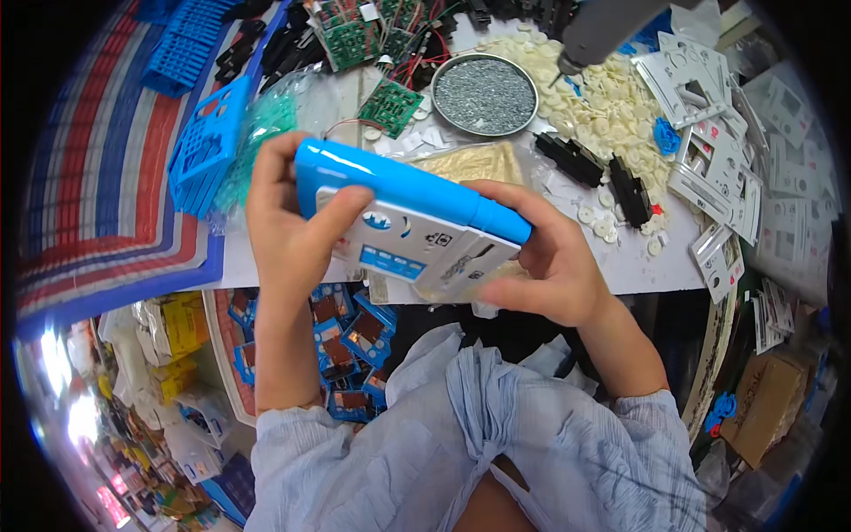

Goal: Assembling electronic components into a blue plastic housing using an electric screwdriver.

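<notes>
From here, the blue-and-white casing [403, 186] is above the bench [651, 275], fingers of the left hand [285, 208] clamped on its left end, the right hand's [560, 253] on its right. Its white panel [430, 253] looks fitted; fastening I can't tell. Open blue shells [206, 142], far left, seem left to do.

We had silvery bits [484, 92] filling a round dish [487, 132], striped sheeting [133, 177] left, and a cardboard box [768, 408] low right!
</notes>
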A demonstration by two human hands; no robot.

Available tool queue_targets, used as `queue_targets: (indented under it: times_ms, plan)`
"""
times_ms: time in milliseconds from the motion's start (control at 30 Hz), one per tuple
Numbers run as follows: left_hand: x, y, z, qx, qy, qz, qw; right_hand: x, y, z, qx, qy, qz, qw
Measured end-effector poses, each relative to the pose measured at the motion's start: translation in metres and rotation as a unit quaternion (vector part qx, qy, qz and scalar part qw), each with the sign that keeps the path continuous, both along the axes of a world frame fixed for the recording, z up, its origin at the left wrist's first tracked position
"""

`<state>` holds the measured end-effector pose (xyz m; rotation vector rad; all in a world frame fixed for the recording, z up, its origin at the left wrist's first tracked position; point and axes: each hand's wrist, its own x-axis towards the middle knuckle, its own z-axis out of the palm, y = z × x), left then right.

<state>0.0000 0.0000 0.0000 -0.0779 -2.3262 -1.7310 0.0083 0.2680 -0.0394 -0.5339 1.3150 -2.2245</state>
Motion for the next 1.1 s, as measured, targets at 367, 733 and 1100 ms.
queue_targets:
  times_ms: [367,733,1100]
  plan:
    - [0.032,0.014,-0.041,0.042,0.136,0.102,0.985,0.019,0.001,-0.017,0.013,0.079,-0.158,0.984]
    - [0.042,0.019,-0.013,0.142,-0.039,-0.013,0.989,0.009,0.011,-0.001,0.075,0.029,-0.139,0.987]
    - [0.040,0.003,0.003,0.004,-0.036,-0.096,0.995,0.004,0.026,-0.015,0.064,0.143,-0.187,0.970]
